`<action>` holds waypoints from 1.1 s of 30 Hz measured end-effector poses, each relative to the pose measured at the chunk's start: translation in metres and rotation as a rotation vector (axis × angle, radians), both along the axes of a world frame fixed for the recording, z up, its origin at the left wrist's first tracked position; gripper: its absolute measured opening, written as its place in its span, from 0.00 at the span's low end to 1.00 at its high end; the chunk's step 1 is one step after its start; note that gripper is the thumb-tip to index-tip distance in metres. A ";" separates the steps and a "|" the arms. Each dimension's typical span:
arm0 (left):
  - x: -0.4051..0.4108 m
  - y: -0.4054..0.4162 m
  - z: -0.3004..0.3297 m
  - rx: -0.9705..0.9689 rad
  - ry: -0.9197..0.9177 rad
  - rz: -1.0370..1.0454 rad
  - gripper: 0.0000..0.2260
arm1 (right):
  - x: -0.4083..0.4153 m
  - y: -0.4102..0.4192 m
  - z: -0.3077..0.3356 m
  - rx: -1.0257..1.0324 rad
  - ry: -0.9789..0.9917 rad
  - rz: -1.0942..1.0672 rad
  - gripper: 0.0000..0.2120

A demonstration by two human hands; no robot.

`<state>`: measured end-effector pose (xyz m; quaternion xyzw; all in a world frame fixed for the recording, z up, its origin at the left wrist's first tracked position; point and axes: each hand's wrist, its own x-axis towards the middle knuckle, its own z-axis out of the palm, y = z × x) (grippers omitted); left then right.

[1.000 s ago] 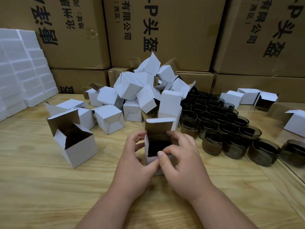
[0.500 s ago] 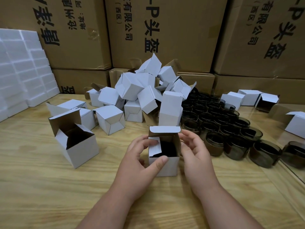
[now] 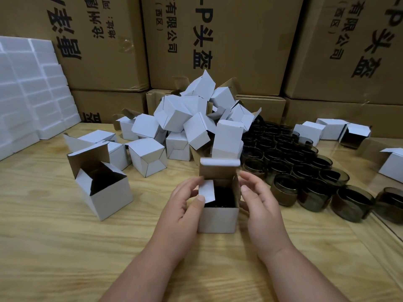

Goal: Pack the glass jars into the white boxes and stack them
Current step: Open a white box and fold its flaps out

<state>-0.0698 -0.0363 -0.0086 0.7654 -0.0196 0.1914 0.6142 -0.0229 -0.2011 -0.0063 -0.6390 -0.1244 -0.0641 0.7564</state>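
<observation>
A small white box (image 3: pixel 218 219) stands upright on the wooden table (image 3: pixel 54 247) in front of me, its lid flap raised and something dark inside. My left hand (image 3: pixel 181 210) grips the box's left side, and its fingers and thumb pinch the left side flap, which is bent inward. My right hand (image 3: pixel 259 205) rests against the right side with fingers relaxed near the right flap. Several dark glass jars (image 3: pixel 305 171) stand in rows to the right. A pile of white boxes (image 3: pixel 192 123) lies behind.
An open white box (image 3: pixel 104 190) stands at the left. More white boxes (image 3: pixel 322 129) lie at the far right. Big brown cartons (image 3: pixel 218 40) wall off the back. White foam blocks (image 3: pixel 28 88) are stacked at the left.
The box has been set upright and square on the table. My right hand came off its top and moved to the right side. My left hand folds the left flap inward.
</observation>
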 end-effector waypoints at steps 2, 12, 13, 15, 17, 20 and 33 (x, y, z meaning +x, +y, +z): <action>0.000 0.000 0.001 -0.063 0.035 -0.023 0.23 | 0.000 0.001 -0.001 0.014 -0.005 0.016 0.14; -0.002 -0.001 0.003 -0.043 -0.018 -0.041 0.24 | 0.002 0.005 -0.005 -0.093 -0.070 0.004 0.23; -0.003 -0.001 0.003 -0.051 -0.026 -0.040 0.24 | 0.002 0.006 -0.003 -0.091 -0.070 0.016 0.22; -0.003 0.000 0.004 -0.061 -0.026 -0.027 0.21 | 0.000 0.006 -0.001 -0.093 -0.068 0.037 0.20; -0.002 0.000 0.003 -0.072 -0.016 -0.020 0.18 | -0.001 0.005 -0.001 -0.083 -0.056 0.045 0.18; -0.002 0.000 0.002 -0.103 0.003 -0.016 0.14 | -0.003 0.003 -0.001 -0.046 -0.028 0.086 0.17; -0.005 0.001 0.003 -0.093 -0.028 -0.060 0.26 | -0.005 0.003 0.001 -0.050 -0.050 0.073 0.21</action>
